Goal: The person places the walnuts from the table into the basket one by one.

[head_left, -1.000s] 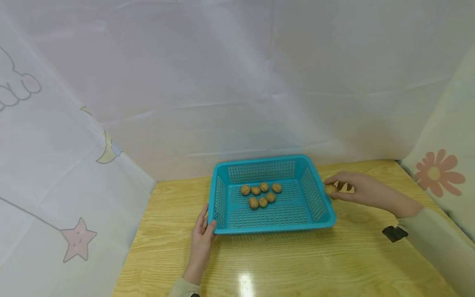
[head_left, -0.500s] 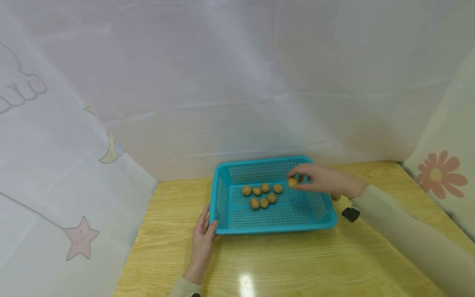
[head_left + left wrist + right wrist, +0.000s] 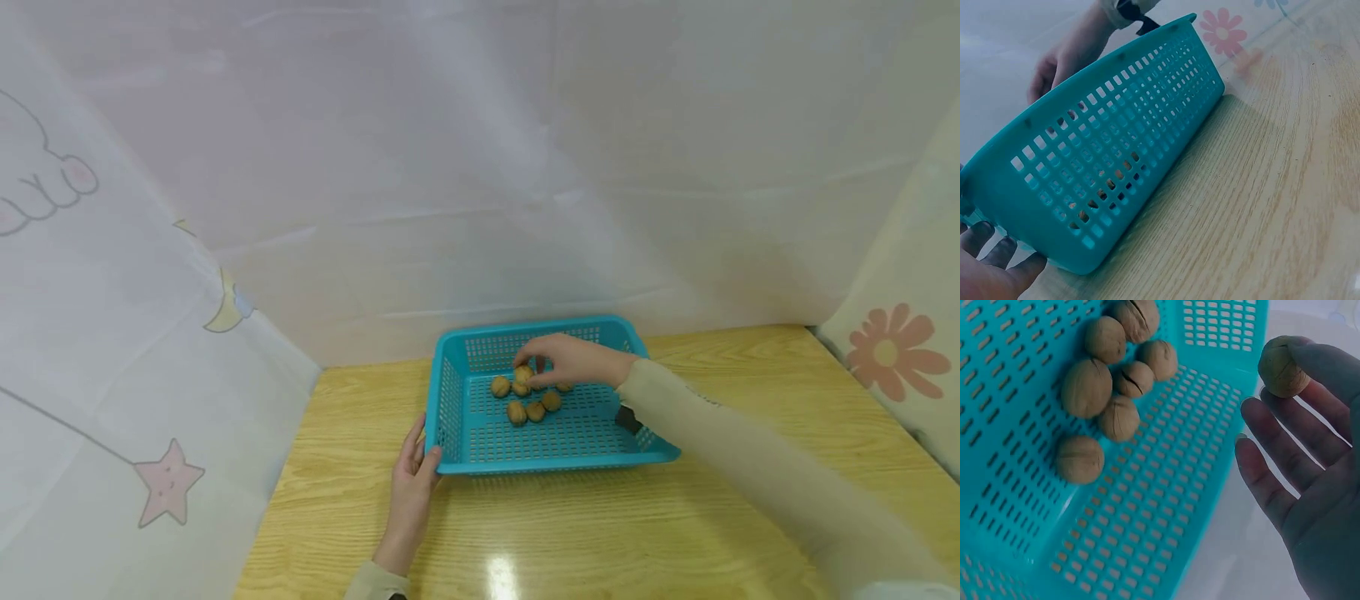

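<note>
A turquoise plastic basket (image 3: 555, 463) with slotted walls stands on the wooden table. Several walnuts (image 3: 516, 412) lie loose on its floor, some partly covered by the right hand in the head view. My right hand (image 3: 573, 360) is over the inside of the basket, pinching one walnut (image 3: 1282, 367) between thumb and fingertips, above the others. At the basket's left end, my left hand (image 3: 411, 487) grips the rim with the thumb on top and the fingers against the outer wall. Those fingers (image 3: 1000, 253) show at the corner in the left wrist view.
The wood-grain table (image 3: 360, 417) runs out on both sides and in front of the basket. A pale cloth backdrop (image 3: 480, 208) rises close behind it, and printed side panels border the left and right. My right forearm crosses over the basket's right end.
My right hand has carried a walnut leftward from beyond the basket's right rim to over the walnuts inside. A walnut seen on the table at right is now hidden. The left hand keeps its grip.
</note>
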Action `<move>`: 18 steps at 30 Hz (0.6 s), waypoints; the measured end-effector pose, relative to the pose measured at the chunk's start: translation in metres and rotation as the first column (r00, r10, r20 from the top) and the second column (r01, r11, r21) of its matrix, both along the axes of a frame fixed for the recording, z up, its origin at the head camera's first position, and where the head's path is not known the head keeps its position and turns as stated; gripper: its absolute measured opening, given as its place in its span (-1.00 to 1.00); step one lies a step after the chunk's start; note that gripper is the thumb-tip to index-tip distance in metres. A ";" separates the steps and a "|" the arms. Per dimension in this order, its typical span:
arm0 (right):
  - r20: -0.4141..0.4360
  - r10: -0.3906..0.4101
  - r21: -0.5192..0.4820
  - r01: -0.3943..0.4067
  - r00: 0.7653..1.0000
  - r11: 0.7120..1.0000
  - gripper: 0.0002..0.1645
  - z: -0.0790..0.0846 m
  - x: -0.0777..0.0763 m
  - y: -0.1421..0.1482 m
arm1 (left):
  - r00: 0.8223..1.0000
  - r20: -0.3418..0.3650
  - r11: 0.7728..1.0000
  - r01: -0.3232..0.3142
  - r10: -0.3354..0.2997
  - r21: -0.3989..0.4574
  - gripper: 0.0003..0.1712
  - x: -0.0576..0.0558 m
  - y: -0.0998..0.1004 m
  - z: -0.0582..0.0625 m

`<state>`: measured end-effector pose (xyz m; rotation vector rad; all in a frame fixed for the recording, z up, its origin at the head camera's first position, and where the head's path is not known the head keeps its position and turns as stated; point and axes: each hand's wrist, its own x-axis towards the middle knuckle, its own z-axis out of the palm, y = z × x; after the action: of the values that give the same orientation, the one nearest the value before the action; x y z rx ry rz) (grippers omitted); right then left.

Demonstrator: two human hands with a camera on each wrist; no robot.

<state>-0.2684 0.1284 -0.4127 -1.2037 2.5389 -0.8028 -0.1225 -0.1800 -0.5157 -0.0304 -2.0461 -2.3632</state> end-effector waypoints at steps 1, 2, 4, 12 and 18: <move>0.007 0.006 0.008 -0.006 1.000 1.000 -0.58 -0.004 -0.003 -0.006 | 1.000 0.001 1.000 0.000 0.000 0.000 -0.24 0.000 0.000 0.000; 0.014 0.013 0.012 -0.013 1.000 1.000 -0.57 -0.007 -0.004 -0.012 | 1.000 0.000 1.000 0.001 -0.001 -0.001 -0.24 0.000 0.000 0.000; 0.033 0.028 0.016 -0.029 0.999 0.999 -0.59 -0.012 -0.007 -0.022 | 1.000 0.002 1.000 0.000 0.000 -0.001 -0.25 -0.001 -0.001 0.000; 0.086 0.050 0.068 -0.056 0.995 0.996 -0.69 -0.040 -0.021 -0.050 | 1.000 0.010 1.000 0.000 0.000 -0.003 -0.25 0.000 0.000 0.002; 0.107 0.042 0.132 -0.056 0.993 0.990 -0.70 -0.061 -0.029 -0.064 | 1.000 0.007 1.000 0.005 -0.005 -0.018 -0.26 0.000 -0.001 0.001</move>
<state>-0.2977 0.0649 -0.4735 -1.1464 2.4267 -0.6539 -0.1224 -0.1809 -0.5144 -0.0270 -2.0735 -2.3511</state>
